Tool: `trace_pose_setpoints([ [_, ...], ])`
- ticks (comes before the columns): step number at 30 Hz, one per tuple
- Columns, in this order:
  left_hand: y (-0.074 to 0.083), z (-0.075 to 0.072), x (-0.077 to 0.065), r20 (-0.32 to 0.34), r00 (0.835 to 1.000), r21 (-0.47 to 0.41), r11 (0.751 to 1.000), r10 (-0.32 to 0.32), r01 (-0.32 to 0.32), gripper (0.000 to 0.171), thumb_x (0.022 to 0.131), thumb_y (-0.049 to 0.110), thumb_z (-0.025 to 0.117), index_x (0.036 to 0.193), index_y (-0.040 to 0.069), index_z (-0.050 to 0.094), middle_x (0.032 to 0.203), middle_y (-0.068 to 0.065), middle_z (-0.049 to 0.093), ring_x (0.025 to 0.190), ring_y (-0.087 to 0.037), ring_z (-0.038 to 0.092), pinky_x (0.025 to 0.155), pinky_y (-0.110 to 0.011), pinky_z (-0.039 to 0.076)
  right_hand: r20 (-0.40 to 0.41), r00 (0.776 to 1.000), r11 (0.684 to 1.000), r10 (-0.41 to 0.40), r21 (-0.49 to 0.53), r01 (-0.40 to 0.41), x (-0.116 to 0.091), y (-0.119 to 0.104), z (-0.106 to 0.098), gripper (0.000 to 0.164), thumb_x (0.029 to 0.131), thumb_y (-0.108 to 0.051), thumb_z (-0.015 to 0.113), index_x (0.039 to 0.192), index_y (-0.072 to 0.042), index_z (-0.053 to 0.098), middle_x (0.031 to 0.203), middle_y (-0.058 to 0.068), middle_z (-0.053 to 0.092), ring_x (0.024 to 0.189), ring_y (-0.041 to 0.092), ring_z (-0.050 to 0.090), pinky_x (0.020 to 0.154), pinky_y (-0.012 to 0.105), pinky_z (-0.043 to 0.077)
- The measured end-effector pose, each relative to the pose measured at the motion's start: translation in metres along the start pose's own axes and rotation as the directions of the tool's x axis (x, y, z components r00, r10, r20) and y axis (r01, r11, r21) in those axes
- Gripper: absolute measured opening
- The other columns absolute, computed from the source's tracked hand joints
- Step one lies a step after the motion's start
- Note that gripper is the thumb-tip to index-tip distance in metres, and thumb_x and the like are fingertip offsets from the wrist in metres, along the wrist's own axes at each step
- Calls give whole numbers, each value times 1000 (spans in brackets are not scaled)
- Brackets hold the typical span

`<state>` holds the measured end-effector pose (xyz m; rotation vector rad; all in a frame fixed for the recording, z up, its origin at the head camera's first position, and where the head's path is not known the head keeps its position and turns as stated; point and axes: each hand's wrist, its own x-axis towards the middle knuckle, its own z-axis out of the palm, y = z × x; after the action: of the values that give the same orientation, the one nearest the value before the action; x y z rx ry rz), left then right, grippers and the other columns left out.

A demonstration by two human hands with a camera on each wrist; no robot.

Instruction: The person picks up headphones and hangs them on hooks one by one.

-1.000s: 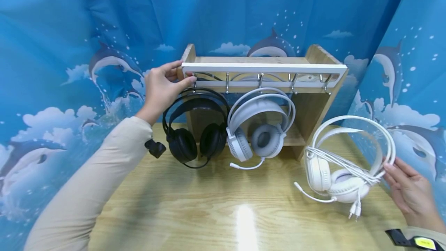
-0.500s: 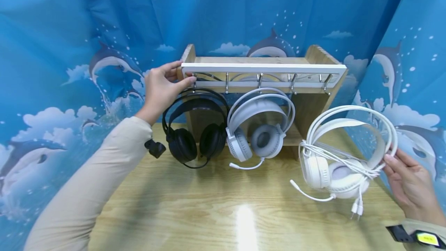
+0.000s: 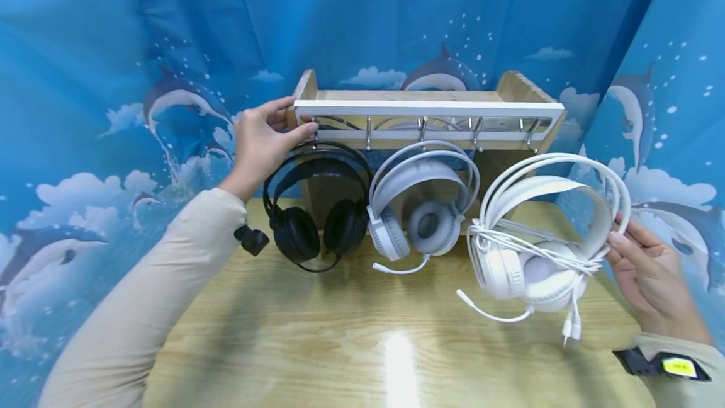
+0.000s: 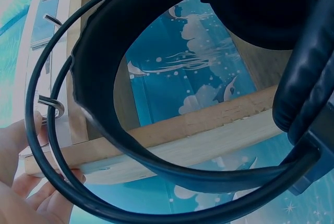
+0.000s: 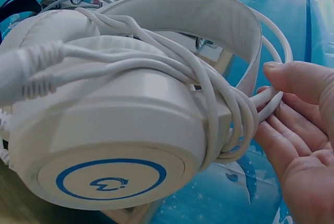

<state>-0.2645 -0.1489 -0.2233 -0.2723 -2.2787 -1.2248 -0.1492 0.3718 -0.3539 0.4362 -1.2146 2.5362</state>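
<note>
My right hand (image 3: 651,269) pinches the headband side of a white headset (image 3: 546,187), holding it up at the right of the rack. Its cable is wound round the earcups, with two plugs dangling and the microphone arm pointing left. In the right wrist view, thumb and fingers grip the thin band tubes (image 5: 269,101). My left hand (image 3: 263,143) grips the left end of the white hook rail (image 3: 430,109), thumb in front. Just below it hangs a black headset (image 3: 323,206); another white headset (image 3: 425,206) hangs beside it from a middle hook.
The wooden rack (image 3: 493,181) stands on a wood-grain table (image 3: 317,339). Metal hooks (image 3: 477,134) at the right of the rail carry nothing. Blue dolphin-print curtains (image 3: 362,17) enclose the back and sides.
My right hand has brought the white headset up and to the left, nearer the rack's right end. The left hand stays on the rail, and the two hanging headsets keep their places.
</note>
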Motion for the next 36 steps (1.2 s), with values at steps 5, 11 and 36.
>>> trace_pose_setpoints([
  [5,0,0,0,3,1000,3,1000,-6,6,56,82,31,77,131,11,60,112,-10,70,101,-18,69,88,-31,54,38,999,999,32,39,-33,7,2,9,42,92,23,35,126,10,56,117,19,66,106,23,66,85,29,54],
  [11,2,0,-1,5,1000,5,1000,-17,17,56,81,31,77,131,11,60,115,-10,69,102,-18,68,88,-31,54,34,999,998,35,50,-37,14,6,12,42,91,23,36,124,10,58,116,20,66,106,23,66,84,29,54],
  [36,1,-1,0,12,1000,-5,1000,-17,17,56,82,30,76,132,11,59,111,-10,70,101,-19,68,89,-32,54,64,997,993,42,105,-48,41,28,6,37,90,24,39,115,12,62,109,21,68,100,24,68,80,29,56],
])
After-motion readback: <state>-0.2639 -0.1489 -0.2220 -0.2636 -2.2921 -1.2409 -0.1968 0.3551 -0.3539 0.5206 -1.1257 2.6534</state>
